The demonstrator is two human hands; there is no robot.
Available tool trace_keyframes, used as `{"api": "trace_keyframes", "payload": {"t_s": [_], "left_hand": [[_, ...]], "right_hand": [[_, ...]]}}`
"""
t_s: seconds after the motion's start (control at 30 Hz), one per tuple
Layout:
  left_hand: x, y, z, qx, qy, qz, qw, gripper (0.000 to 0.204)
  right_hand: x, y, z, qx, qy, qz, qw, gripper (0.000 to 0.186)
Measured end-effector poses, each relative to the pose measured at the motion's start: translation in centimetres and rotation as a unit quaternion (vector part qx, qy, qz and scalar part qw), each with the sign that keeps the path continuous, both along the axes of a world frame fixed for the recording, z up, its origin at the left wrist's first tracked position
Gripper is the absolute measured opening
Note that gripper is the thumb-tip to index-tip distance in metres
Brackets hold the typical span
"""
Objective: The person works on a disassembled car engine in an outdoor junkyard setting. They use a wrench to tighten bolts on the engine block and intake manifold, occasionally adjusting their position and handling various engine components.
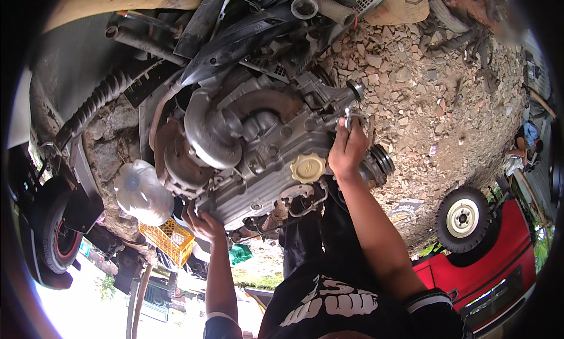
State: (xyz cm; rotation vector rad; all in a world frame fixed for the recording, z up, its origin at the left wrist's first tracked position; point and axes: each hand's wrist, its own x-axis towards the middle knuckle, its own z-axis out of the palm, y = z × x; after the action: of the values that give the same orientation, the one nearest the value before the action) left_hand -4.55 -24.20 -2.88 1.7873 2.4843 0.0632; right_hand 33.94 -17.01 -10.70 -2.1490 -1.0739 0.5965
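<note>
Engine: a grey metal engine (276, 157) in the centre of the view, in front of the person; its long axis runs obliquely, from the left hand at lower left to the right hand at upper right.
Valve cover: the elongated cover (244, 199) follows the same axis along the near side; a round cream oil filler cap (308, 168) sits toward its right end.
Curved pipe: a thick grey pipe (205, 130) bends along the far left side of the engine.
Pulley: a dark grooved pulley (382, 161) at the right end, just beyond the right wrist.
Right hand: the hand (351, 148) is closed around a small silver tool (348, 114) at the engine's upper right.
Tool axis: nearly upright in the view, the exposed end pointing away from the person; its lower part is hidden by the fingers.
Left hand: the hand (202, 222) lies at the engine's lower left end, fingers bent against the edge; whether it grips cannot be told.
Left surroundings: a translucent plastic container (144, 192) near the left hand, above a yellow crate (170, 239).
Right surroundings: stony ground (405, 104); a red vehicle (499, 262) with a cream-rimmed wheel (462, 218).
</note>
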Motion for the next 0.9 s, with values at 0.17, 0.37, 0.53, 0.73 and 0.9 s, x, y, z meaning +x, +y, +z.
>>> {"api": "trace_keyframes", "payload": {"t_s": [0.17, 0.37, 0.53, 0.73, 0.9], "left_hand": [[-0.3, -0.1, -0.1, -0.001, -0.025, -0.014, 1.0, 0.047], [-0.3, 0.1, -0.1, 0.012, -0.022, 0.0, 1.0, 0.041], [0.7, 1.1, 0.5, 0.005, -0.024, 0.017, 1.0, 0.041], [0.8, 2.0, 1.1, 0.023, -0.045, 0.026, 0.998, 0.045], [0.0, 1.9, 1.5, -0.02, -0.029, 0.052, 0.998, 0.044]], "right_hand": [[0.3, -0.5, 0.2, -0.037, 0.067, 0.01, 0.997, 0.012], [0.1, -0.6, -0.1, -0.047, 0.045, 0.028, 0.998, 0.012], [-0.3, -0.4, 0.2, -0.068, 0.014, 0.03, 0.997, 0.014], [0.0, -1.0, -0.7, -0.093, 0.017, 0.002, 0.996, 0.031], [0.0, -0.6, -1.0, -0.087, -0.006, -0.018, 0.996, 0.043]]}}
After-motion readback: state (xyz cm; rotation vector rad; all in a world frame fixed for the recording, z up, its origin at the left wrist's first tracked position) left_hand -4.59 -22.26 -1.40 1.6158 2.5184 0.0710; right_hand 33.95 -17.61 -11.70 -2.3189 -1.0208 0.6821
